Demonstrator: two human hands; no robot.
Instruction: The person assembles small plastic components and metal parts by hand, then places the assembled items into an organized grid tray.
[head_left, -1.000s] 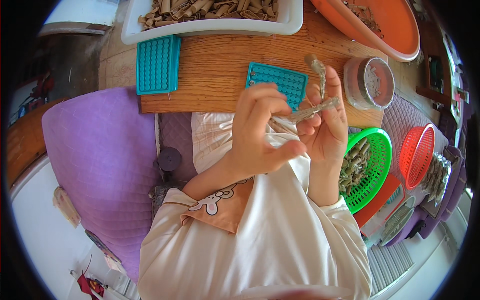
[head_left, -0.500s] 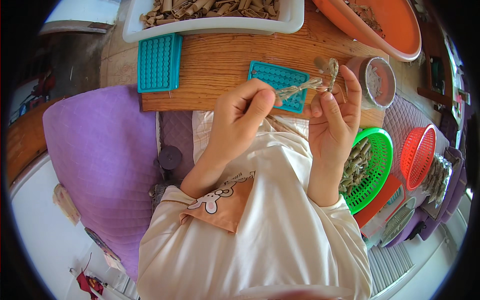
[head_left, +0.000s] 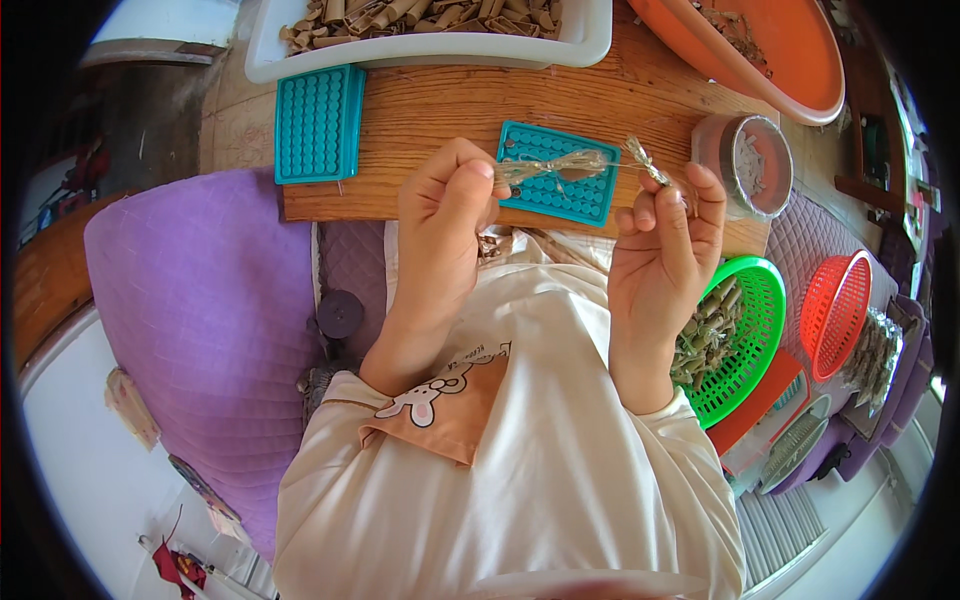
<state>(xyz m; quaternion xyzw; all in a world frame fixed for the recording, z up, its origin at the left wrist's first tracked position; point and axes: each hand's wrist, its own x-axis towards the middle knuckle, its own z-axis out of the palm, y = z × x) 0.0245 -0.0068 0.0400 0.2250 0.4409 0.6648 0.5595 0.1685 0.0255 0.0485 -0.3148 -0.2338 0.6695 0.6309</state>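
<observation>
A thin strand of dried plant fibre [head_left: 560,166] is held stretched just above the centre of the frame, pinched at one end by the left hand [head_left: 445,225] and at the other by the right hand [head_left: 665,245], whose fingers are closed on a small knotted tuft. Behind the strand, a teal perforated mould [head_left: 555,190] is seen lying on the wooden board [head_left: 440,120]. A second teal mould [head_left: 318,122] is placed at upper left, a green basket [head_left: 745,345] at right, beside a red basket [head_left: 835,310].
</observation>
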